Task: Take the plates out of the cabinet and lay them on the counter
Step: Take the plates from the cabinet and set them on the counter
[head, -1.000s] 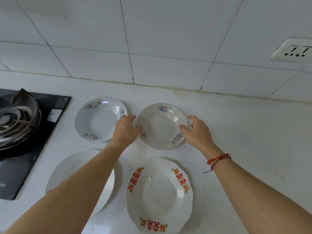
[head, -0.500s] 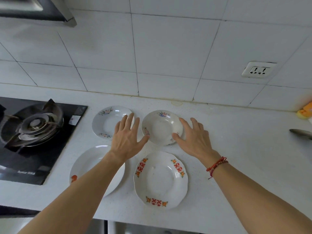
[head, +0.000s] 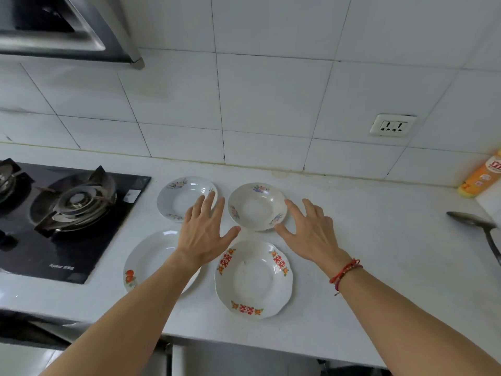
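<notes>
On the counter (head: 379, 240), four plates (head: 253, 279) lie face-up (round, flat).

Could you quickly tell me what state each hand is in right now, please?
Left hand: open, fingers spread, holding nothing.
Right hand: open, fingers spread, holding nothing.

Red double-happiness chars. (囍), 3 places on rim of scalloped white ceramic plate (head: 253, 278). Brand print on black glass hob (head: 67, 256) and label on orange plastic bottle (head: 482, 177): illegible.
</notes>
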A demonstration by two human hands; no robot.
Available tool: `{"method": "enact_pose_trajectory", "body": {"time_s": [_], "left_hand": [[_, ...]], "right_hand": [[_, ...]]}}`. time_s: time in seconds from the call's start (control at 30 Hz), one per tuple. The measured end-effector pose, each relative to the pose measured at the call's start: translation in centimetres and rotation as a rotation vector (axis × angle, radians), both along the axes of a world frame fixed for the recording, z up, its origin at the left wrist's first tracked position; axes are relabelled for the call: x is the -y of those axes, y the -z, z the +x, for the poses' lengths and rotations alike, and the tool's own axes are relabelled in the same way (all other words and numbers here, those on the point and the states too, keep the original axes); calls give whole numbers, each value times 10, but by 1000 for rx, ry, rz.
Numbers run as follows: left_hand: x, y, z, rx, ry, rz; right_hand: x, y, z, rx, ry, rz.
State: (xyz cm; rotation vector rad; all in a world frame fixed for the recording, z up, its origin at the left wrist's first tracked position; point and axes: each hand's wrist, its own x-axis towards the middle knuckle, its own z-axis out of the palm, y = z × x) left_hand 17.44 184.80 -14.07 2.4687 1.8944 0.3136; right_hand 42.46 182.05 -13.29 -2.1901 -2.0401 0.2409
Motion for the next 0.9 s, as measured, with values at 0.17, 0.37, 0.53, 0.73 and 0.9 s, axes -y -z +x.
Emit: {"method": "enact_pose_trajectory", "body": {"time_s": [0.17, 0.37, 0.53, 0.73, 0.9], "left_hand": [[16, -4, 1, -8, -39, 24], [35, -5, -2, 3, -39, 35], [57, -9, -11, 14, -16, 35], [109, -13, -37, 44, 55, 42], [161, -10, -78, 35, 82, 7]], "right_hand": [[11, -3, 5, 16, -28, -14], [31, -9, 4, 14, -32, -6], [57, -19, -4, 20, -7, 10], [112, -26, -28, 45, 39, 19], [180, -29, -62, 42, 84, 15]]}}
